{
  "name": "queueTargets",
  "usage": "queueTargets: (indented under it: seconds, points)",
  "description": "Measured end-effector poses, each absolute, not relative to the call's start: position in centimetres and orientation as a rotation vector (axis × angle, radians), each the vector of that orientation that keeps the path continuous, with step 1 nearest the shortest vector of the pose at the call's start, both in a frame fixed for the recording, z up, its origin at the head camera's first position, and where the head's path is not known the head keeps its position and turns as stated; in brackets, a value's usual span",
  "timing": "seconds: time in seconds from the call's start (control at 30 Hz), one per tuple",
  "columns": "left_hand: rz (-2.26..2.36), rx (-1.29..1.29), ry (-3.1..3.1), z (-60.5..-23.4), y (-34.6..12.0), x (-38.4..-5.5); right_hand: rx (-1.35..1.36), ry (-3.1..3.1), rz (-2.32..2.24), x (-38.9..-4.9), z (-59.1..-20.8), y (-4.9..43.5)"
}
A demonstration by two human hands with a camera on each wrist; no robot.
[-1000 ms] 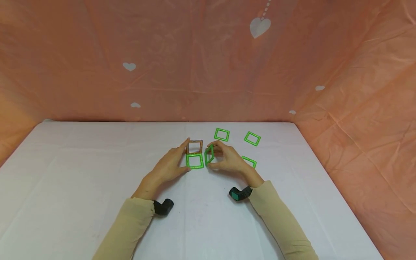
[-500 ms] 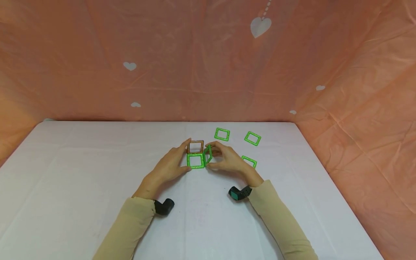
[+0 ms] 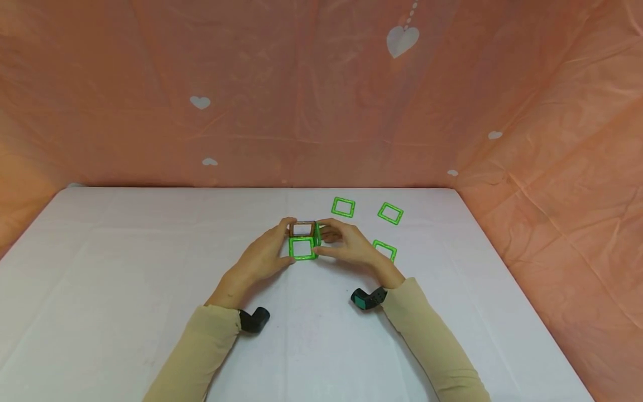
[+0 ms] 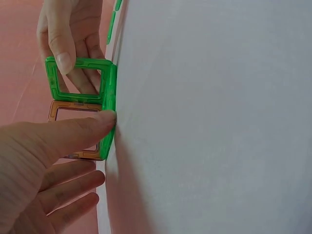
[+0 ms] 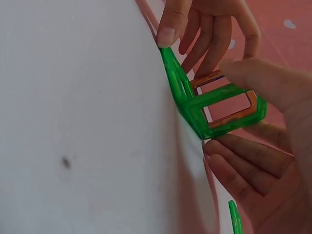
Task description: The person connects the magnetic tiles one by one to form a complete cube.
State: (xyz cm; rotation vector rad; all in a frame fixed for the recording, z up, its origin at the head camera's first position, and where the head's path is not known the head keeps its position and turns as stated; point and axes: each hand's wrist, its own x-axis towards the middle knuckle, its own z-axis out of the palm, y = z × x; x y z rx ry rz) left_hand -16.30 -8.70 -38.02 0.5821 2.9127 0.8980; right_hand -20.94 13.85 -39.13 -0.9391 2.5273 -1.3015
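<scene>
Three square frame-like magnetic tiles meet between the hands. A green tile point(image 3: 303, 258) lies flat, and the orange-brown tile point(image 3: 303, 223) leans up along its far edge. On the right side another green tile point(image 4: 78, 96) stands upright, meeting both. My left hand point(image 3: 263, 251) holds the flat and brown tiles from the left, thumb at the near edge and fingers behind the brown one. With thumb and fingers, my right hand point(image 3: 354, 245) grips the upright green tile, its thumb over the upper edge in the right wrist view.
Loose green tiles lie on the white-covered table point(image 3: 150, 279): one tile point(image 3: 344, 199) behind the group, another tile point(image 3: 387, 220) farther right, and a third tile point(image 3: 385, 245) partly hidden by the right wrist. An orange curtain point(image 3: 301, 111) with hearts closes off the back.
My right hand has brought the upright green tile left against the flat one and turned it edge-on. The brown tile, flat before, has tilted up at its far edge.
</scene>
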Motion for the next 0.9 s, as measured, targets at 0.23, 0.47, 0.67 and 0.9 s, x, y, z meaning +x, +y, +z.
queueTargets:
  seconds: [0.23, 0.47, 0.67, 0.9]
  points:
    - [0.882, 0.589, 2.917, -38.07, -8.71, -16.25, -0.917, 2.575, -1.276, -20.78, -39.10, 13.71]
    - [0.913, 0.618, 2.923, -38.13, -8.86, -16.19, -0.818, 2.570, -1.378, -20.57, -38.88, 13.80]
    - [0.962, 0.622, 2.915, -38.12, -8.94, -16.11, -0.764, 2.538, -1.457, -20.52, -38.74, 14.05]
    - [0.997, 0.644, 2.927, -38.07, -9.08, -16.17, -0.761, 2.499, -1.529, -20.50, -38.59, 14.11]
